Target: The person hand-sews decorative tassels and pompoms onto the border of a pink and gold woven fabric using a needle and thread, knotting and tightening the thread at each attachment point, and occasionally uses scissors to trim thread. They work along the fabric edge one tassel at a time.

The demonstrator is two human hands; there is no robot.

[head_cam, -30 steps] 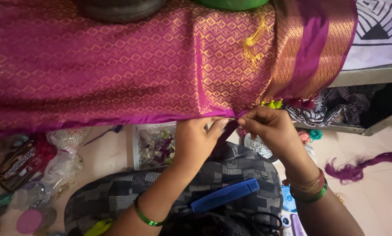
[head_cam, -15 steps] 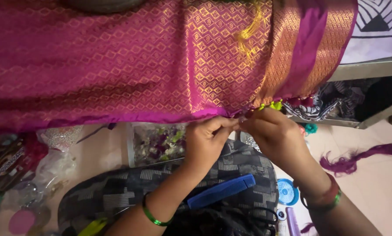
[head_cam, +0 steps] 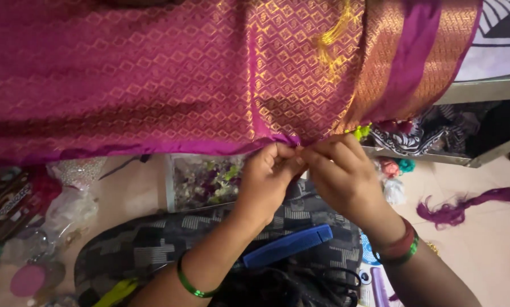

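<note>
the left hand (head_cam: pixel 269 182) and the right hand (head_cam: pixel 340 176) are pressed together at the lower edge of the pink and gold cloth (head_cam: pixel 169 79), fingertips meeting right where the hem dips into a small fold. both hands are pinched shut on that edge; whether a thread or a needle sits between the fingers cannot be told, it is too small and hidden. the cloth hangs down from above and fills the top of the view, and a loose bunch of yellow threads (head_cam: pixel 329 42) lies on it higher up, near a wide gold and purple band (head_cam: pixel 403 62) to the right.

judging by the grip, the step in hand is fine work on the hem itself, knotting or twisting something at the edge. the next move seems to call for small, steady finger work, with the pinch kept tight so the fold does not slip free.

the left wrist wears a green bangle (head_cam: pixel 189 284), the right wrist a red and green bangle (head_cam: pixel 400 247). under the forearms lies a grey patterned cloth (head_cam: pixel 169 241) over the lap, with a blue comb (head_cam: pixel 289 245) resting on it. behind the left hand stands a clear box of small bits (head_cam: pixel 201 179). further right on the floor lies a tuft of purple thread (head_cam: pixel 465 204), well apart from the hands.
</note>
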